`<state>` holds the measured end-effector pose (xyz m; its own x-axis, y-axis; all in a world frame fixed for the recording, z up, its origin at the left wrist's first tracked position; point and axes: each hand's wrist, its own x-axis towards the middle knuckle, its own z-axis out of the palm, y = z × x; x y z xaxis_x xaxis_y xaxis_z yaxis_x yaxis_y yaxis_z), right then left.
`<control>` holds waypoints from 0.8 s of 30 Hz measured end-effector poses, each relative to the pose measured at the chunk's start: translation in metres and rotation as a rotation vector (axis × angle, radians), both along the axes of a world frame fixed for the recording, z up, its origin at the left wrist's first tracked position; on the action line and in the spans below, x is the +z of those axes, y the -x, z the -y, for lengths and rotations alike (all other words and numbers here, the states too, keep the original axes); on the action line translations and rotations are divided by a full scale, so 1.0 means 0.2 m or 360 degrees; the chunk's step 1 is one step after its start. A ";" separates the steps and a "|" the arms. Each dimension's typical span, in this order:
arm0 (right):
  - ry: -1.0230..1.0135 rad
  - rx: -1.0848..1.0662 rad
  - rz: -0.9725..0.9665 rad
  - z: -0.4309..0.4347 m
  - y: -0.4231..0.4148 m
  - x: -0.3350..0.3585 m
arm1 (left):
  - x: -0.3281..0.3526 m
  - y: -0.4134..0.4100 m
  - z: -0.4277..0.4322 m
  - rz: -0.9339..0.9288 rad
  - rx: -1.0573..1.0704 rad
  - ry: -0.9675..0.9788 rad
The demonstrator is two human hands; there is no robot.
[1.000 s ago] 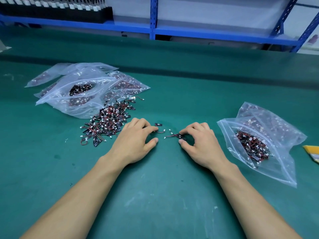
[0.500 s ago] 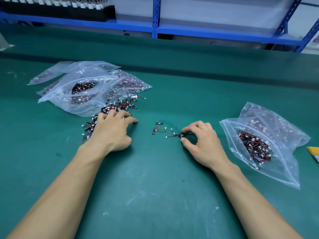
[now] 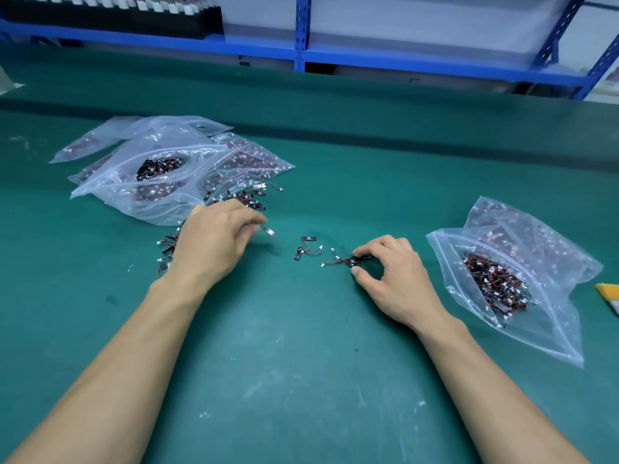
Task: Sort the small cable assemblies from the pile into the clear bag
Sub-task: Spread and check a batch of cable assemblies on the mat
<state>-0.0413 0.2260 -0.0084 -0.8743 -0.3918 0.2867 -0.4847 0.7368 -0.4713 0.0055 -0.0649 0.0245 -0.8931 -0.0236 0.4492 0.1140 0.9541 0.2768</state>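
Head view is showing the right hand [image 3: 395, 283] resting on the mat [image 3: 301, 380], with thumb and forefinger narrowly pinching a few assemblies [image 3: 350, 261] whose wires are trailing to the left. The clear bag [image 3: 556, 316] is lying just to the right of this hand, its long axis running toward the near right, so the right hand is the nearer one. I cannot tell where its mouth is opening. Bare mat between hand and bag is giving free room, and the carry looks short. The left hand [image 3: 214, 242] is hovering over the pile [image 3: 241, 197], fingers curled round one blurred assembly [image 3: 269, 232]. Two loose pieces [image 3: 308, 247] are lying between the hands. Filled bags [image 3: 150, 195] are sitting beyond the pile.
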 end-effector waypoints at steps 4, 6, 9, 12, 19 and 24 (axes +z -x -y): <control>0.0008 0.0001 -0.0003 0.00 0.00 0.00 | -0.04 0.00 -0.18 0.0015 -0.0243 -0.0041; 0.0005 -0.0002 0.0001 0.00 0.00 0.00 | -0.06 0.00 -0.21 0.0175 -0.0317 -0.0044; 0.0001 0.0000 -0.0005 0.00 0.00 0.00 | -0.07 0.00 -0.15 0.0267 -0.0118 0.0085; 0.0002 -0.0002 -0.0006 0.00 0.00 0.00 | -0.10 0.01 -0.09 0.0490 0.0234 0.0299; 0.0021 -0.0004 -0.0003 0.00 0.00 0.00 | -0.12 0.03 -0.05 0.0239 0.0255 0.0342; 0.0022 0.0005 -0.0014 0.00 0.00 0.00 | -0.09 0.02 -0.08 0.0078 0.0108 0.0182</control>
